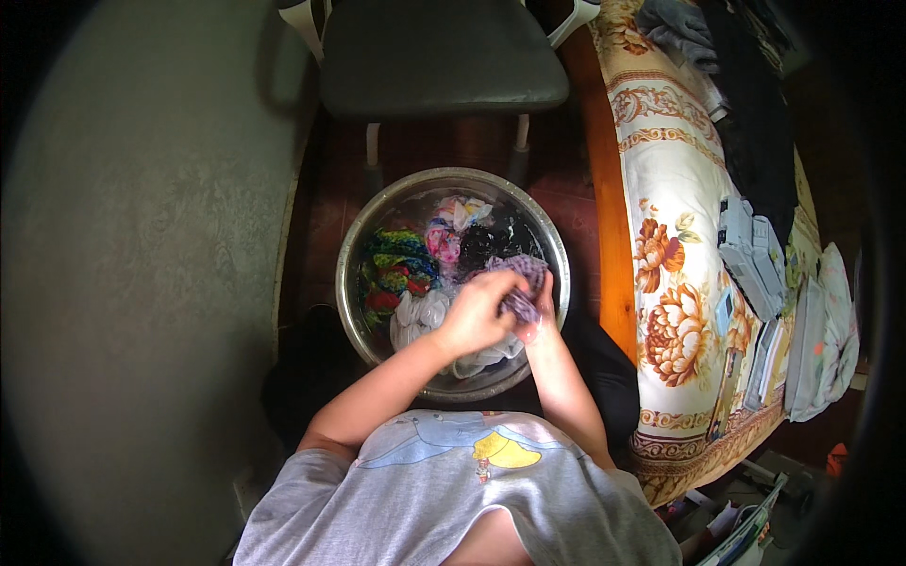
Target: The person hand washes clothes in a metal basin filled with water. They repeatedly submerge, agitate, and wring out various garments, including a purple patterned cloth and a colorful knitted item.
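Both my hands work a wet purple checked cloth (522,269) above the right side of a round metal basin (345,272). My left hand (483,308) grips the cloth from the left, its fingers curled over it. Wrapped around the cloth's right side is my right hand (543,308), its palm partly covered by the cloth. In the water lie a green, blue and red patterned fabric (400,262), a pink multicoloured fabric (444,237), a black fabric (499,237) and white sheer fabric (417,318), the last partly beneath my left forearm.
A dark padded chair (442,60) stands just beyond the basin. To the right, a bed with a wooden edge (614,283) and floral cover (655,184) holds a grey plastic case (752,255), books (764,364) and dark clothing (754,134). A grey wall (156,269) rises on the left.
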Tool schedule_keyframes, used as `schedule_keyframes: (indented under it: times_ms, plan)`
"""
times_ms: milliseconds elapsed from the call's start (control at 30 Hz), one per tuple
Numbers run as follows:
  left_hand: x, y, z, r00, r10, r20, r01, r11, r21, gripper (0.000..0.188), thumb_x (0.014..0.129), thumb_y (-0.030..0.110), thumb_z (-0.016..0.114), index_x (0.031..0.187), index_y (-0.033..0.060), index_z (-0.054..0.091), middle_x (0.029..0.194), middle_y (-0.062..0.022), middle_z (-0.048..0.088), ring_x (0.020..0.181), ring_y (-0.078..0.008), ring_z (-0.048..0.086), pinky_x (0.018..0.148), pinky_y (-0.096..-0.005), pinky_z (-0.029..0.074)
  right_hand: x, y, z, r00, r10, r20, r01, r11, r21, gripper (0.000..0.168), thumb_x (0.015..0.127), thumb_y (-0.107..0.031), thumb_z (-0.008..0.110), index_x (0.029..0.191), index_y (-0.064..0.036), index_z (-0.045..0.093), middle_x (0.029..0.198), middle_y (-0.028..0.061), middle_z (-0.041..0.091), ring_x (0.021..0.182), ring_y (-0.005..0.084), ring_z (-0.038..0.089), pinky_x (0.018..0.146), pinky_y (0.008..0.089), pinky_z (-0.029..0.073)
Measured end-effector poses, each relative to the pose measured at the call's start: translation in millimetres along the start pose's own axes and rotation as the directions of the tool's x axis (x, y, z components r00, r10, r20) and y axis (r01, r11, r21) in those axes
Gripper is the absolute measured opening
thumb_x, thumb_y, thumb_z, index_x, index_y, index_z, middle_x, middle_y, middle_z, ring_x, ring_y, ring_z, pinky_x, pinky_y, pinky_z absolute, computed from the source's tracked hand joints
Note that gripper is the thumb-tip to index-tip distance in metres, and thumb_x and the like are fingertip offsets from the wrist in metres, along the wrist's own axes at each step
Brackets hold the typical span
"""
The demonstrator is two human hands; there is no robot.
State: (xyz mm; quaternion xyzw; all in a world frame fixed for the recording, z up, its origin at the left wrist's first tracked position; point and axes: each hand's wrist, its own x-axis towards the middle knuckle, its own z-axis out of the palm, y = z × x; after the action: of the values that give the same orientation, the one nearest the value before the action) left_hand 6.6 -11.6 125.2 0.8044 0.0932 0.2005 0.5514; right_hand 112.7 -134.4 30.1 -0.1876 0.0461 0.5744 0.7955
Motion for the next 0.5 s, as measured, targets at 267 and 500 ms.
schedule_keyframes:
  times_ms: [267, 500]
  plan:
    - [-15.9, 4.7, 26.2, 0.992, 0.104, 0.07, -0.125, 0.879, 0.461, 0.028, 0.073, 0.034, 0.068, 0.089, 0.0126, 0.059, 0.087, -0.0095, 0.051, 0.079, -0.0272, 0.058, 0.059, -0.0381, 0.051, 26.0, 28.4, 6.0, 0.949, -0.107, -0.298, 0.078, 0.991, -0.108, 0.038, 0.093, -0.035, 0.041, 0.113, -0.006, 0.055, 0.105, 0.0097, 0.061, 0.095, 0.0227, 0.06, 0.087, 0.0371, 0.049]
    - [-15.5, -49.5, -8.5, 0.992, 0.067, -0.106, 0.002, 0.835, 0.551, 0.037, 0.07, 0.019, 0.07, 0.103, 0.0101, 0.054, 0.092, -0.01, 0.055, 0.081, -0.03, 0.059, 0.062, -0.0389, 0.051, 35.9, 29.2, 22.1, 0.9, -0.249, -0.357, 0.214, 0.967, -0.135, 0.025, 0.086, -0.014, 0.044, 0.104, -0.003, 0.057, 0.1, 0.0104, 0.062, 0.093, 0.0249, 0.06, 0.086, 0.0406, 0.048]
